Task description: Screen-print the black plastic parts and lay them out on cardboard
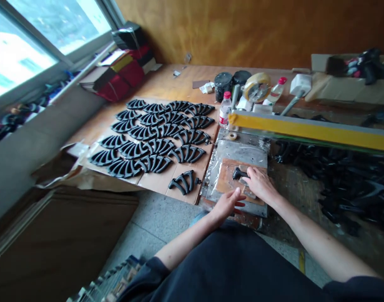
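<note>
Currently: black part [239, 173] between the closed fingers of the right hand [257, 181], above brown board [224, 177].
Left hand [228, 203]: fingers loosely open, empty. Surface [165, 82], behind: red-capped bottle [224, 112], contents unclear; cardboard box [333, 94], dark items [369, 67] inside.

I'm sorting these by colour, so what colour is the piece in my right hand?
The piece in your right hand is black, best seen in the head view.
</note>
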`<state>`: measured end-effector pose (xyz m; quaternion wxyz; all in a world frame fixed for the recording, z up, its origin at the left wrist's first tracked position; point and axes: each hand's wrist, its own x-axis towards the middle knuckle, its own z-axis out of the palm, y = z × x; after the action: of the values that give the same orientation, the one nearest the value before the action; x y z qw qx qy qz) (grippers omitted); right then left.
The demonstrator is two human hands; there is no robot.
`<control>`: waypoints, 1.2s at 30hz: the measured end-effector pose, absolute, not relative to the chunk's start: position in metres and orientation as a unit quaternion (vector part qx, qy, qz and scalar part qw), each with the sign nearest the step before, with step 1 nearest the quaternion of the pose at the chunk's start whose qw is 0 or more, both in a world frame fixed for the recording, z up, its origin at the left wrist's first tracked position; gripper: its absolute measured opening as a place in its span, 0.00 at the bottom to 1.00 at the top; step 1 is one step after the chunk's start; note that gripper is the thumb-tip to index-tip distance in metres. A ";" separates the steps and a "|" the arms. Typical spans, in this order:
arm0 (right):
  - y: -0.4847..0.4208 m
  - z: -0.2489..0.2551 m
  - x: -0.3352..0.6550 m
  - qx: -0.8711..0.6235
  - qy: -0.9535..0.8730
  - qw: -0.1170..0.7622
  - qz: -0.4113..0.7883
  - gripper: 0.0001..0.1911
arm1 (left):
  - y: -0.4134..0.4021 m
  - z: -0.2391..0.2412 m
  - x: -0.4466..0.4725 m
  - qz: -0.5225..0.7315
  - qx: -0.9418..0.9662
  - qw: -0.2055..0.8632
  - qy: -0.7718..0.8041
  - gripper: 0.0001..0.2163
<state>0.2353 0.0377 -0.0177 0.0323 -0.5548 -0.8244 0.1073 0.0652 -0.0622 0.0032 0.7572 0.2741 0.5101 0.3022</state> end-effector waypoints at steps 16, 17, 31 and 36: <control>-0.001 0.011 0.149 -0.345 -0.882 0.210 0.243 0.06 | -0.076 -0.027 -0.003 0.541 0.142 0.561 0.610 0.22; 0.003 0.007 0.159 -0.343 -0.881 0.211 0.249 0.06 | -0.077 -0.038 -0.016 0.546 0.139 0.538 0.627 0.21; 0.092 -0.037 0.354 -0.651 -0.721 0.170 0.165 0.10 | -0.064 -0.065 -0.053 0.423 0.300 0.373 0.769 0.14; 0.139 -0.064 0.456 -0.774 -0.615 0.134 0.067 0.07 | -0.029 -0.060 -0.072 0.251 0.444 0.244 0.825 0.14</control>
<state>0.4560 0.1385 -0.0636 0.1343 -0.7743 -0.6148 0.0665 -0.0723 -0.0287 -0.0597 0.2436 0.4437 0.8253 0.2505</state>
